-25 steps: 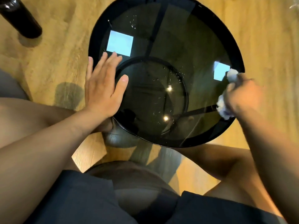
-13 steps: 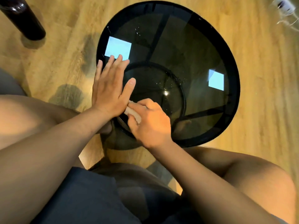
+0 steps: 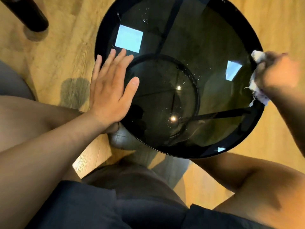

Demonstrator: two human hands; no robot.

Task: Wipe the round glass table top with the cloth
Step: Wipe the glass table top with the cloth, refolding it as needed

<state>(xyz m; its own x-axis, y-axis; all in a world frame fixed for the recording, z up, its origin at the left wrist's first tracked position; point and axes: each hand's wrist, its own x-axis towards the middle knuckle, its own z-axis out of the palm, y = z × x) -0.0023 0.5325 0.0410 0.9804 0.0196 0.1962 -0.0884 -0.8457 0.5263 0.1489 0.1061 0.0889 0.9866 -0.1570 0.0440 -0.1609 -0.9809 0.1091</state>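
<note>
Round glass desk top (image 3: 198,38): dark, tinted, black-rimmed, seen from above over a wooden floor (image 3: 66,52); black frame bars and a lower ring visible through the glass. Scattered droplets or specks near the centre and toward the far edge. Pale square reflections on the far-left and right parts of the glass, two small bright points of light near the middle. Left hand (image 3: 109,90): laid flat, palm down, on the left edge of the glass, fingers spread and extended, thumb out toward the centre; grip wide open, holding nothing. Right hand (image 3: 279,71): at the right rim of the glass, blurred; grip closed around the cloth (image 3: 255,85). Cloth: white, bunched, frayed threads trailing, showing above and below the fist, pressed against the glass at the right edge. Bare knees either side of the desk near its front edge, dark shorts (image 3: 82,207) at the bottom of the view. Dark cylindrical object (image 3: 28,14) standing on the floor at far left, well apart from the desk; kind not discernible.
</note>
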